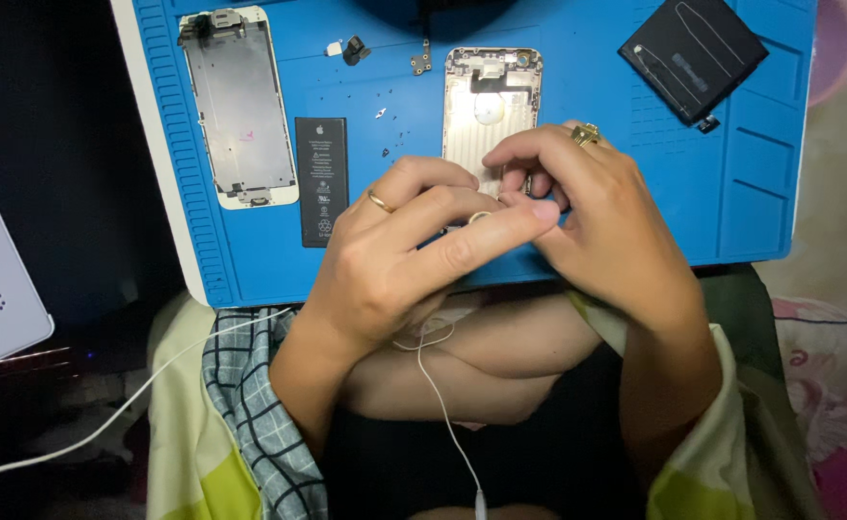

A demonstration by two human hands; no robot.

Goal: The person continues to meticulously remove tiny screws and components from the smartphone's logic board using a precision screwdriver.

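Gold phone housing (489,101), emptied, flat on the blue ribbed work mat (731,183) at upper centre of the frame; its lower end is hidden beneath both hands. Left hand (394,260) and right hand (601,217) meet at frame centre with fingertips pinched together; what they pinch cannot be told. Open mat lies right of the housing. Left of it: a black rectangular battery (321,179), then a detached screen panel (237,106) with metal backing. A dark flat pack (693,56) sits at upper right.
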